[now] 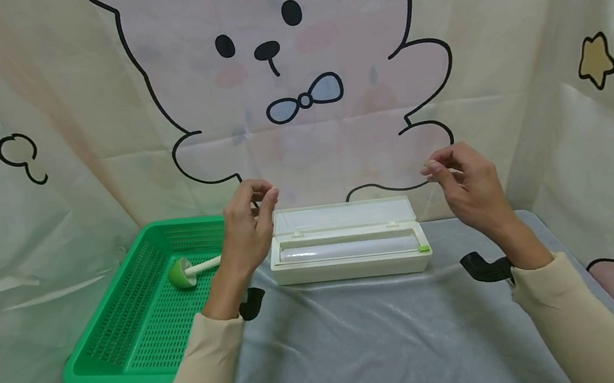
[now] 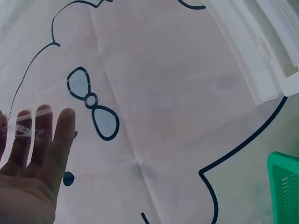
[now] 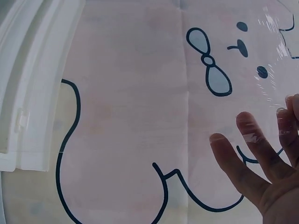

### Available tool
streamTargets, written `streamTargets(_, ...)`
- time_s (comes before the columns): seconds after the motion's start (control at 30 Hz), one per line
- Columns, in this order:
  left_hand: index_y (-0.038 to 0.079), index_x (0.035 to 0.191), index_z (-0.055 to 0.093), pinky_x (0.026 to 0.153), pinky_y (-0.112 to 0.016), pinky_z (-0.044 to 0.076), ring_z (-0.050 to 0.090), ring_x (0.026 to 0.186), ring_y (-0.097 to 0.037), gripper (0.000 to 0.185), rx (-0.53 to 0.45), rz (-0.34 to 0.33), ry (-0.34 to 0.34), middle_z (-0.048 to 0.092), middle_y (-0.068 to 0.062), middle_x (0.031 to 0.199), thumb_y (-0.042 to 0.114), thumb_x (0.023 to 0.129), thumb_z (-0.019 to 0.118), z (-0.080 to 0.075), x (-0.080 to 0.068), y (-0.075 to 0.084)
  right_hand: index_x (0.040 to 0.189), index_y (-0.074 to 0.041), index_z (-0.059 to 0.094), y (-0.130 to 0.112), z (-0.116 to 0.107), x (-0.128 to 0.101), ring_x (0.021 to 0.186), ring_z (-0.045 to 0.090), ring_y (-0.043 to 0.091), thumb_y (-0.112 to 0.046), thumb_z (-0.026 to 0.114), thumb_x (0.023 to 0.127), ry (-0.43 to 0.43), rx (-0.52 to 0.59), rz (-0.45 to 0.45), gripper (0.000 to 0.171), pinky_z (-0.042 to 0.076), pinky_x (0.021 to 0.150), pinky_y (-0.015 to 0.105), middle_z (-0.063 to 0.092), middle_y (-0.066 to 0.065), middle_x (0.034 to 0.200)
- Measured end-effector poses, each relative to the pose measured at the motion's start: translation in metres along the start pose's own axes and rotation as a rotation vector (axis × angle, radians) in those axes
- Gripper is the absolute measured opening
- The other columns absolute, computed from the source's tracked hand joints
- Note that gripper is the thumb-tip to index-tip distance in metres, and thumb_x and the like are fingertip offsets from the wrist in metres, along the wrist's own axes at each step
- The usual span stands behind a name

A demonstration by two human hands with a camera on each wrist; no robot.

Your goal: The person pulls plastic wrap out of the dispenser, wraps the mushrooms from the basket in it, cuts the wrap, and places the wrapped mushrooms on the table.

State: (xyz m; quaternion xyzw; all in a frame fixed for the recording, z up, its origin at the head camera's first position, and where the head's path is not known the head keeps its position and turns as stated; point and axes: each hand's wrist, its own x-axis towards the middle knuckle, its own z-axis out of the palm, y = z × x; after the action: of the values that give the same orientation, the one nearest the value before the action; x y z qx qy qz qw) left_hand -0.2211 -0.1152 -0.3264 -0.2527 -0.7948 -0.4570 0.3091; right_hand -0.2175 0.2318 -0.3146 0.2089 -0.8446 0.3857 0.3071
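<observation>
Clear cling film (image 3: 269, 21) stretches between my raised hands, shown by glints in both wrist views. In the head view my left hand (image 1: 249, 228) pinches one side between thumb and index finger, above the basket's right edge. My right hand (image 1: 471, 189) pinches the other side, up and to the right of the dispenser. In the wrist views, film lies across the other fingers, spread fairly straight. A white cling film dispenser (image 1: 352, 269) stands on the table below and between the hands, lid (image 1: 343, 216) raised. Inside is a film roll (image 1: 349, 248); a green slider (image 1: 423, 248) sits at its right end.
At the left, a green plastic basket (image 1: 83, 374) holds a green-and-white round-headed thing (image 1: 181, 274) with a white handle, partly hidden by my left hand. Grey cloth (image 1: 362, 346) covers the table. A printed curtain (image 1: 371, 144) hangs close behind and along both sides.
</observation>
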Motion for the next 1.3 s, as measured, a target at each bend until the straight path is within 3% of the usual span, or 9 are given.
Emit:
streamTargets(0.13, -0.002, 0.108, 0.057, 0.07, -0.041, 0.06, 0.067, 0.087, -0.026, 0.01, -0.072, -0.032, -0.087, 0.063, -0.014, 0.097, 0.008, 0.105, 0.055, -0.008, -0.003, 0.004, 0.107, 0.01, 0.056, -0.002, -0.004, -0.004, 0.095, 0.058, 0.0, 0.002, 0.055, 0.103, -0.059, 0.041, -0.017, 0.009, 0.049, 0.08, 0.007, 0.058, 0.014, 0.102)
streamTargets(0.3, 0.0, 0.107, 0.057, 0.069, -0.032, 0.061, 0.068, 0.085, -0.022, 0.008, -0.143, -0.118, -0.205, 0.062, -0.012, 0.098, 0.008, 0.104, 0.057, -0.019, -0.009, 0.007, 0.108, 0.01, 0.054, -0.003, -0.008, -0.015, 0.092, 0.058, 0.0, 0.009, 0.053, 0.101, -0.128, 0.094, -0.031, 0.008, 0.054, 0.068, 0.013, 0.053, 0.012, 0.105)
streamTargets(0.53, 0.003, 0.11, 0.058, 0.072, -0.035, 0.061, 0.07, 0.087, -0.022, 0.012, -0.241, -0.264, -0.358, 0.064, -0.015, 0.098, 0.013, 0.105, 0.059, -0.032, -0.024, 0.01, 0.107, 0.005, 0.058, -0.001, -0.011, -0.039, 0.082, 0.061, 0.005, 0.01, 0.056, 0.099, -0.169, 0.147, -0.02, 0.009, 0.057, 0.06, 0.021, 0.053, 0.01, 0.1)
streamTargets(0.8, 0.006, 0.105, 0.063, 0.075, -0.04, 0.061, 0.067, 0.089, -0.039, 0.007, -0.38, -0.388, -0.548, 0.065, -0.012, 0.095, 0.012, 0.103, 0.061, -0.039, -0.057, 0.005, 0.104, -0.006, 0.065, 0.005, -0.011, -0.081, 0.067, 0.064, 0.017, 0.011, 0.059, 0.097, -0.284, 0.256, 0.052, 0.02, 0.058, 0.056, 0.029, 0.06, 0.001, 0.089)
streamTargets(1.07, 0.001, 0.104, 0.064, 0.082, -0.042, 0.06, 0.069, 0.091, -0.028, 0.01, -0.479, -0.427, -0.767, 0.067, -0.015, 0.097, 0.011, 0.103, 0.061, -0.037, -0.092, -0.012, 0.098, -0.017, 0.068, 0.015, -0.011, -0.124, 0.072, 0.065, 0.015, 0.007, 0.061, 0.097, -0.468, 0.327, 0.087, 0.026, 0.059, 0.063, 0.032, 0.064, -0.003, 0.085)
streamTargets(1.3, -0.003, 0.103, 0.065, 0.083, -0.038, 0.057, 0.068, 0.09, -0.018, 0.016, -0.518, -0.456, -0.887, 0.069, -0.014, 0.096, 0.013, 0.103, 0.061, -0.027, -0.125, -0.024, 0.095, -0.026, 0.071, 0.025, -0.006, -0.159, 0.073, 0.062, 0.008, 0.002, 0.07, 0.093, -0.546, 0.291, 0.052, 0.028, 0.053, 0.067, 0.027, 0.066, -0.012, 0.083)
